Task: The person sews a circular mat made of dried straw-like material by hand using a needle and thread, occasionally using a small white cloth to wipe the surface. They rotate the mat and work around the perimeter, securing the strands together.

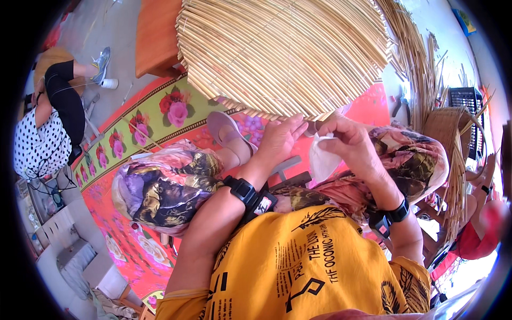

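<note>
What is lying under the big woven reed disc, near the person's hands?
Under the woven reed disc shows a red floral mat, a foot in a purple shoe and an orange block. The left hand touches its lower edge. What the disc rests on is covered.

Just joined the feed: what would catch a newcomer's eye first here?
The big round woven cane piece fills the top centre. Just under its near edge, the left hand touches it and the right hand pinches a white scrap. Below lies a red flowered mat, where another person sits at far left.

Head view, close above the lap
</note>
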The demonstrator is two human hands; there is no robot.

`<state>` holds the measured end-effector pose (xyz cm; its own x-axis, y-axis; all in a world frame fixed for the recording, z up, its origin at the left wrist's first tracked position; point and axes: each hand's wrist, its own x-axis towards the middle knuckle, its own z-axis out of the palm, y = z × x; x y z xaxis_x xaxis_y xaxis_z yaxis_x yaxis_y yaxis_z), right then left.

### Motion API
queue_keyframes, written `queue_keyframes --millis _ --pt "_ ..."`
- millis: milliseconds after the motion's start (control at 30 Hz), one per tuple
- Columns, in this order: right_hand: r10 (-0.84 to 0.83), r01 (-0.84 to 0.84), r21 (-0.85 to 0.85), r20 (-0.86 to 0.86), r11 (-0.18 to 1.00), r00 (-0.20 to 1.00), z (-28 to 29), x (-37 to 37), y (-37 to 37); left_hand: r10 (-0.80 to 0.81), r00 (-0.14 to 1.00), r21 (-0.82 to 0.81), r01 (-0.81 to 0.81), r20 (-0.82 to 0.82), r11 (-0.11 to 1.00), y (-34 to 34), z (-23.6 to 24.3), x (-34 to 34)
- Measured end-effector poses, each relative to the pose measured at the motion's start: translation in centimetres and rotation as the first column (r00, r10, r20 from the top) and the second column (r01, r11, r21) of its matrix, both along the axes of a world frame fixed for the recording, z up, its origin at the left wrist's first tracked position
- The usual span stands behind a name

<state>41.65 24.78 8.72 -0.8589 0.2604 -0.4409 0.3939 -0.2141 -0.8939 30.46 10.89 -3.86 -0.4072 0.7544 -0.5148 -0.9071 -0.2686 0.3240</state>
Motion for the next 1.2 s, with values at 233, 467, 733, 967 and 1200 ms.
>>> queue_keyframes --millis 233,467,733,967,1200 --pt "0.006 -0.005 -0.024 0.045 1.000 0.999 -0.4 1.7 -0.7 0.049 0.995 -0.086 -0.057 -0.092 0.995 1.0 1.2 0.7" --pt "-0.044 0.044 -0.103 0.010 0.994 0.999 1.4 2.6 -0.8 0.115 0.976 -0.155 -0.145 -0.186 0.977 1.6 2.8 2.4" --pt "-0.028 0.041 0.061 -0.201 0.997 0.979 5.1 3.7 -1.7 0.070 0.974 -0.300 -0.135 -0.215 0.944 1.3 3.7 3.1" --pt "0.040 -0.048 -0.031 -0.231 0.998 0.972 6.2 3.9 -1.5 -0.007 0.963 -0.257 -0.065 -0.270 0.964 1.2 3.5 2.5" --pt "0.094 -0.118 -0.100 -0.214 0.988 0.972 5.7 3.7 -1.6 0.028 0.997 -0.195 -0.043 -0.076 0.980 2.1 3.9 2.7"
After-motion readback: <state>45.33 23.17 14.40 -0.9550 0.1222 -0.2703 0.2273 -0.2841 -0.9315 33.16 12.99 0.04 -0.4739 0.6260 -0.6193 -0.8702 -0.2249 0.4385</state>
